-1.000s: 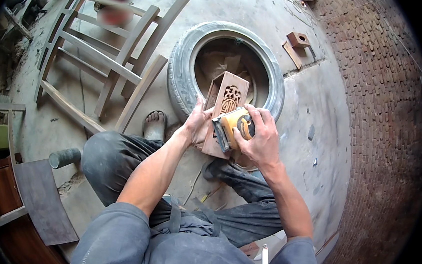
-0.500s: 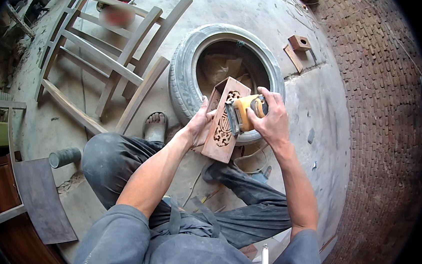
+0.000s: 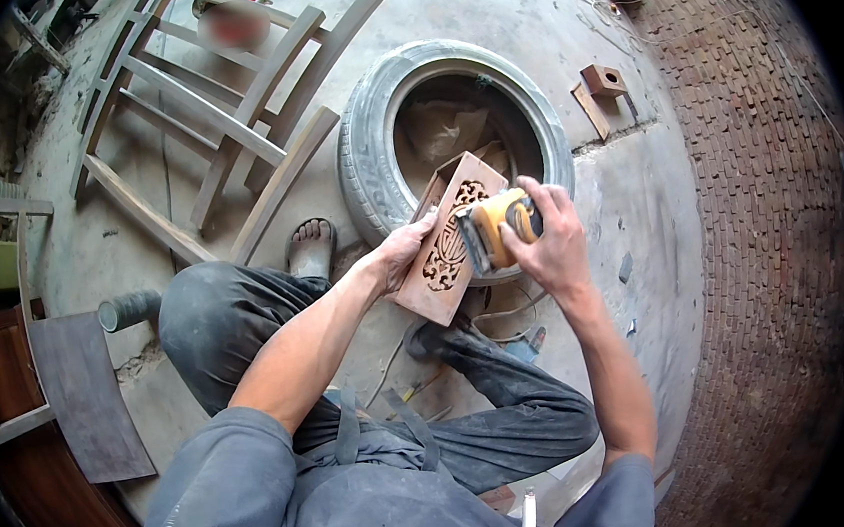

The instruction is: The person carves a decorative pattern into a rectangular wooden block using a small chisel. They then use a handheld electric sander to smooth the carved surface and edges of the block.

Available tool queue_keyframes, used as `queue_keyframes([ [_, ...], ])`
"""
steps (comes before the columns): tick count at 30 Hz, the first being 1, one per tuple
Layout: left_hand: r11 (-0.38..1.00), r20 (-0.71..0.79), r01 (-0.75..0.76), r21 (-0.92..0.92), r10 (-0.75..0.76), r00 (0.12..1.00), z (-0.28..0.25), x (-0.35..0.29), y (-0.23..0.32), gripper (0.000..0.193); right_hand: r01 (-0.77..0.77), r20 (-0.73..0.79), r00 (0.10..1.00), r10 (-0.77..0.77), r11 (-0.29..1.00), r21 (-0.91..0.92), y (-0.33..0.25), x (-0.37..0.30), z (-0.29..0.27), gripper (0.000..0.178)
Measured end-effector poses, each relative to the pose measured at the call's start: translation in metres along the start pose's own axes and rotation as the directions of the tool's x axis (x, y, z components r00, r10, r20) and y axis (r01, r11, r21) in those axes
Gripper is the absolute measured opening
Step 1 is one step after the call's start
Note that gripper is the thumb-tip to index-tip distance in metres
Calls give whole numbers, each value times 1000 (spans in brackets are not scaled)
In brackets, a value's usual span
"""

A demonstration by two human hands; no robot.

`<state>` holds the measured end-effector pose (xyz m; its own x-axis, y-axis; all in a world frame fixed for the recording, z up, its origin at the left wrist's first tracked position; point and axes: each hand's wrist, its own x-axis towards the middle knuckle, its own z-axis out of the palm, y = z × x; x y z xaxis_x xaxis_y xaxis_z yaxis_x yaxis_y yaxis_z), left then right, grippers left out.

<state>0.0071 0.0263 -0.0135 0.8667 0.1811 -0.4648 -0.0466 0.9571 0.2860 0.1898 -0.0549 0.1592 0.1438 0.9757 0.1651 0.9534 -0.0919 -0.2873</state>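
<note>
My left hand [image 3: 409, 253] grips the left side of a reddish-brown wooden box [image 3: 428, 299], whose upper face is cut through with a scrolling fretwork pattern. The box slants away from me, its far end resting at or over the rim of a dusty tyre [image 3: 359, 169]. My right hand [image 3: 553, 242] is wrapped round a yellow-and-black power sander [image 3: 495, 225]. The sander is tipped on its side, its flat pad by the right edge of the carved face; whether it touches the wood I cannot tell. Some fingers of the left hand are hidden behind the box.
Unfinished wooden chair frames [image 3: 257, 102] lie at the far left. A small wooden block with a hole [image 3: 604, 80] and a thin wood strip [image 3: 589, 111] sit beyond the tyre. A green cylinder [image 3: 130, 312] and a curved board [image 3: 88, 398] are at left. A cable [image 3: 507, 313] runs beneath my hands.
The sander has shifted slightly right and down, off the middle of the fretwork, uncovering more of it. My left hand has closed more firmly round the box's side.
</note>
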Motion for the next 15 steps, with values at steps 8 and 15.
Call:
queue_keyframes([
  [8,999,-35,-40,9,41,999,12,-7,1,56,-1,53,999,-2,998,63,-1,-23,-7,62],
  [15,984,-10,-97,151,99,995,7,-13,3,56,53,28,998,-55,997,63,-21,-38,-9,63],
])
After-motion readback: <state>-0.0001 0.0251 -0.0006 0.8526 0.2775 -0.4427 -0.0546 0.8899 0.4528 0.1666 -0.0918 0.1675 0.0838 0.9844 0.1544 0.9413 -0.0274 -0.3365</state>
